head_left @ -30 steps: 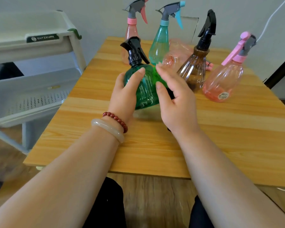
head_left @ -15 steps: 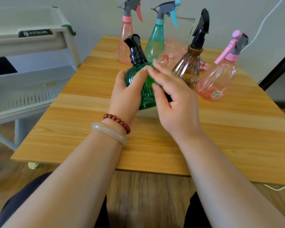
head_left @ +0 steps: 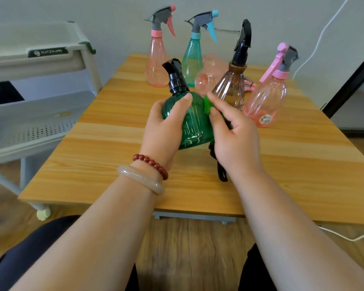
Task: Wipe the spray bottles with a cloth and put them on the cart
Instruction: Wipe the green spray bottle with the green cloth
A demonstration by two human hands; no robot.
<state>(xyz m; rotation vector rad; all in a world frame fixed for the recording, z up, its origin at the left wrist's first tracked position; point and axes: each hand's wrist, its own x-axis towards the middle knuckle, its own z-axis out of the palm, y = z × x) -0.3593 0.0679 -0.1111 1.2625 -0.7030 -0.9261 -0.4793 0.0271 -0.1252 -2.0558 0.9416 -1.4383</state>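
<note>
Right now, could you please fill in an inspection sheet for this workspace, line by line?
Surface: wooden table, light grain.
Job's things: green bottle tilted, with the cloth against its side. Behind it stand a tall pink bottle, a teal bottle, a brown bottle and a round pink bottle; a headless pink bottle lies on its side among them. The cart stands left of the table.
Clutter: black object, partly hidden under the right wrist; cannot tell what it is.
Hands: left hand grips the green bottle; right hand pinches the cloth.
Cables: white cable on the wall; floor cable under the table edge.
Surroundings: pale wall, wooden floor.
</note>
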